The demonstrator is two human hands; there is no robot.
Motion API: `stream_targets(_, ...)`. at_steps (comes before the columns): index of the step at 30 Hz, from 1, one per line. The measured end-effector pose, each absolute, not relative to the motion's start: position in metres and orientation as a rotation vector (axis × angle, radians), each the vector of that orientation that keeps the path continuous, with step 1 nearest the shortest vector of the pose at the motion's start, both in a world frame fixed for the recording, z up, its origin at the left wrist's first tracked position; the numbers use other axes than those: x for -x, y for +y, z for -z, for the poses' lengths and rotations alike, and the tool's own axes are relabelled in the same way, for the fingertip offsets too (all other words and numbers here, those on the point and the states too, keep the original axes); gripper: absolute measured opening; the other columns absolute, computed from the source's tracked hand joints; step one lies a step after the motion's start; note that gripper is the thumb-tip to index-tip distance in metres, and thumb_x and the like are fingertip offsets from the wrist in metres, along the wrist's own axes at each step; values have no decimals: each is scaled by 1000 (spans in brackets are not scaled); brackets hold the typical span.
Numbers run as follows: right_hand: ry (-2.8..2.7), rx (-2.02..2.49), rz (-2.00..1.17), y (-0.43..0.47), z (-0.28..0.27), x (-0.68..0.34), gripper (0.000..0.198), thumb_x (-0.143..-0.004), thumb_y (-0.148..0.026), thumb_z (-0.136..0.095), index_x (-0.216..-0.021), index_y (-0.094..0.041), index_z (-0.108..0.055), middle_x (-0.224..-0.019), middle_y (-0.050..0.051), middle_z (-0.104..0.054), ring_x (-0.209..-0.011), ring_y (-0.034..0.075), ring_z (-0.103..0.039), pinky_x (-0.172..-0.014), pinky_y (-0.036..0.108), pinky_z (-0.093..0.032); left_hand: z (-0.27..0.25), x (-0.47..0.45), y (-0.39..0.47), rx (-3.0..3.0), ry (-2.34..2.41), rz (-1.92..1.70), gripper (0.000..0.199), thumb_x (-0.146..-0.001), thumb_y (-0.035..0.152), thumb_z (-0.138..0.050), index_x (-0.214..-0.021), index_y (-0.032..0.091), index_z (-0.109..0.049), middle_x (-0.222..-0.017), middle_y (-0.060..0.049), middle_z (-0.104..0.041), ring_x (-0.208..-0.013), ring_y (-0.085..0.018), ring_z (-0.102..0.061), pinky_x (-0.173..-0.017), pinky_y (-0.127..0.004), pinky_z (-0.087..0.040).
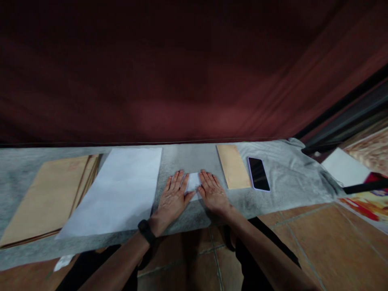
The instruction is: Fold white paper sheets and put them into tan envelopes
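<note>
A small piece of white paper (192, 182), perhaps folded, lies on the grey cloth in front of me. My left hand (173, 194) rests flat on its left part, fingers stretched forward. On the right part my right hand (212, 190) presses down, its fingers also straight. Both palms face down and hide the paper's side edges. To the left lies a large white sheet (121, 190). A brown envelope (234, 166) sits just right of my right hand.
The grey cloth (291, 169) covers a long narrow surface before a dark red curtain (188, 81). A phone (258, 173) lies right of the envelope. A stack of large brown envelopes (48, 190) is at far left. Tiled floor (321, 238) shows below the near edge.
</note>
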State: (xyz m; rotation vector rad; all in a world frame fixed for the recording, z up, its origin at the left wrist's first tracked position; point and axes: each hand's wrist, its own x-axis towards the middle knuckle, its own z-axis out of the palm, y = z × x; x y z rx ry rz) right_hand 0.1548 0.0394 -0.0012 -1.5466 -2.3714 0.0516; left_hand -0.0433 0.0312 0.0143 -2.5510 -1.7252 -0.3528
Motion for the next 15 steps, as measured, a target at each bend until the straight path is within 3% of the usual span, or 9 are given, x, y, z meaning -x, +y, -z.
stream_targets(6,-2368,1584,-71,40,-3,-164,55,-106,-34,-36,-156,-11,-34,-161,11,-36,-151,25,-32,-125,46,-26,-16,52,25,2617,-1659,277,84,-90,70,-48,-153,15,-41,-163,-18,-31,-152,-36,-26,-122,-58,-23)
stream_targets(15,-2339,1629,-139,39,-4,-176,56,-105,-34,-39,-156,-11,-35,-161,13,-37,-150,28,-32,-124,49,-27,-16,56,21,2632,-1694,298,80,-95,65,-43,-153,11,-38,-162,-20,-31,-151,-34,-28,-123,-57,-23)
